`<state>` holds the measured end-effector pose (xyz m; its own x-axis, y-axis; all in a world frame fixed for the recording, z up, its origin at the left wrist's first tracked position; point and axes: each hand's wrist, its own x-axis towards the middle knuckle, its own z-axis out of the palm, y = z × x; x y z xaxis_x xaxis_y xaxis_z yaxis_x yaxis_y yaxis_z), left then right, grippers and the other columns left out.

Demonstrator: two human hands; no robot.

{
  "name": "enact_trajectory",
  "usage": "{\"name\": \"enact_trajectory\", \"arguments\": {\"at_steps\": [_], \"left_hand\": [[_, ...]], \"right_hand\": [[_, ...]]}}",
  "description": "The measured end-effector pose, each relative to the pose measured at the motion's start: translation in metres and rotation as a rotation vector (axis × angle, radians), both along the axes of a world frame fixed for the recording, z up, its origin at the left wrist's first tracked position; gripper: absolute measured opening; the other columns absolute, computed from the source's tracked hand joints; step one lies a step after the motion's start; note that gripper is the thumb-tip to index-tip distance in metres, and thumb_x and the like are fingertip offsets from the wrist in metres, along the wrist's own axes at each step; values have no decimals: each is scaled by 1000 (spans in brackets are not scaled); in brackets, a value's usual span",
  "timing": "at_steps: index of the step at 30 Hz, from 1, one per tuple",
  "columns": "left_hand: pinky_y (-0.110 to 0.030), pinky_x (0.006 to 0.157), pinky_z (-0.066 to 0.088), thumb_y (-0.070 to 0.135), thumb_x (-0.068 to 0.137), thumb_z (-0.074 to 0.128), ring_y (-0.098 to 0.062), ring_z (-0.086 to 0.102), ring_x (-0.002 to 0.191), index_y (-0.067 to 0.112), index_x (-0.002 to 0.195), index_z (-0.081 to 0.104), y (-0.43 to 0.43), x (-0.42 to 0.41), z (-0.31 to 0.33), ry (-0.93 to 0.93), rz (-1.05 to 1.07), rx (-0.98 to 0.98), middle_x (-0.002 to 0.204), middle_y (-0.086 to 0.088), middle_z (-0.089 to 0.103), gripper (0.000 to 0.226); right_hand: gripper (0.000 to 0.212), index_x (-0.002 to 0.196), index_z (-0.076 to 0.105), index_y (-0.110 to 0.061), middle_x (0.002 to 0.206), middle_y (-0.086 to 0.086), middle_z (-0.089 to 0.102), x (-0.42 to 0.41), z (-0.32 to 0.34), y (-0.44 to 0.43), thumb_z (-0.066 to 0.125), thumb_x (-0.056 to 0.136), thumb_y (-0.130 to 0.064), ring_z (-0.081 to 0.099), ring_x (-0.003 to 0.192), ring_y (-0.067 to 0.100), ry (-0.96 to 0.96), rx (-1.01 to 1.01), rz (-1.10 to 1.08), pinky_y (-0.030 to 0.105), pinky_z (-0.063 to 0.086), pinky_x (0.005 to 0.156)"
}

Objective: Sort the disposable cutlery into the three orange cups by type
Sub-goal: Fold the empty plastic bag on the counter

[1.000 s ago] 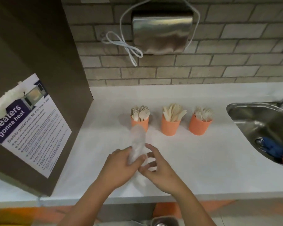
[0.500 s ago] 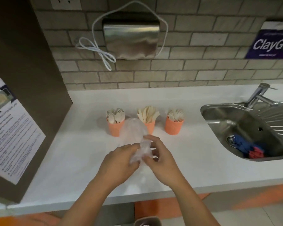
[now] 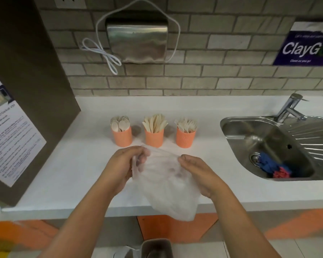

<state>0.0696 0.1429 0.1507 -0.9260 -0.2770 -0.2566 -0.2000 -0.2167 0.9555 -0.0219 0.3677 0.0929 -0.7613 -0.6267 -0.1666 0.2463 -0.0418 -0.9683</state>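
Three orange cups stand in a row on the white counter [image 3: 63,164]. The left cup [image 3: 122,136] holds wooden spoons, the middle cup [image 3: 154,137] holds knives, the right cup [image 3: 185,138] holds forks. In front of them, my left hand [image 3: 121,168] and my right hand [image 3: 198,174] grip the top edge of a clear plastic bag [image 3: 166,192]. The bag is stretched wide between them and hangs down past the counter's front edge. I see no cutlery inside it.
A steel sink [image 3: 268,146] with a tap [image 3: 289,107] lies to the right, with blue and red cloth near its drain. A brown cabinet [image 3: 32,90] with a notice stands at the left. A steel dispenser [image 3: 137,43] hangs on the brick wall. A bin [image 3: 156,248] sits below the counter.
My hands have pulled apart, spreading the crumpled bag open and lowering it toward the counter edge. The view has shifted to the right, bringing more of the sink into sight.
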Motion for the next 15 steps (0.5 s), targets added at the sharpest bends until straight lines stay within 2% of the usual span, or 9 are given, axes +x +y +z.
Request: {"name": "enact_trajectory", "arguments": {"at_steps": [2,5,8,9,10,11,13,14,15], "left_hand": [[-29,63,51,19,95,59,-19,65,66,11,87,74,4,-1,0,14,31,311,75,-3,68,19],[-30,68,60,22,92,56,-23,72,75,9,93,69,3,-3,-6,91,52,664,82,-7,70,19],[-35,78,63,16,92,55,-23,75,84,9,96,72,-6,-4,-18,159,27,895,89,-8,73,19],[-38,85,62,13,90,60,-24,75,93,9,106,73,-10,-4,-21,177,-2,963,99,-8,74,20],[-42,92,60,9,87,67,-26,73,106,9,119,71,-15,-3,-25,196,-15,1006,113,-10,74,32],[-46,98,58,6,85,72,-29,69,117,8,131,66,-22,-3,-31,215,-26,1048,126,-13,71,46],[-50,107,52,2,90,69,-33,63,128,5,143,58,-31,-4,-38,270,-46,1166,136,-17,66,54],[-50,112,48,0,92,66,-33,60,131,6,145,56,-35,-6,-42,296,-42,1190,138,-17,64,54],[-49,116,43,-1,91,65,-32,59,133,7,144,56,-38,-8,-45,327,-28,1179,139,-16,64,55]], "right_hand": [[55,119,57,1,110,18,62,1,-3,8,83,85,-34,62,101,31,-224,-192,166,42,51,92],[41,128,56,0,124,22,63,4,-16,12,72,91,-8,61,114,35,-247,-92,299,49,48,103],[34,115,70,-5,126,29,64,-2,-19,4,79,86,-21,60,110,34,-232,59,129,48,45,100],[36,114,74,-5,125,25,67,-4,-17,1,80,87,-28,63,111,35,-263,68,65,46,47,102],[38,117,73,-3,126,22,69,-6,-16,-1,77,90,-31,66,115,35,-316,36,37,45,49,104],[40,119,72,-1,125,20,69,-8,-16,-4,76,92,-30,67,117,35,-368,-29,27,46,51,104],[36,108,70,-4,121,21,66,-11,-13,-7,86,82,-23,66,112,34,-443,-266,32,47,54,99],[36,109,68,-7,126,21,62,-12,-12,-8,87,80,-18,63,115,34,-477,-418,35,49,51,103],[39,119,65,-9,136,22,56,-13,-9,-8,82,84,-12,59,122,35,-499,-565,48,52,44,109]]}}
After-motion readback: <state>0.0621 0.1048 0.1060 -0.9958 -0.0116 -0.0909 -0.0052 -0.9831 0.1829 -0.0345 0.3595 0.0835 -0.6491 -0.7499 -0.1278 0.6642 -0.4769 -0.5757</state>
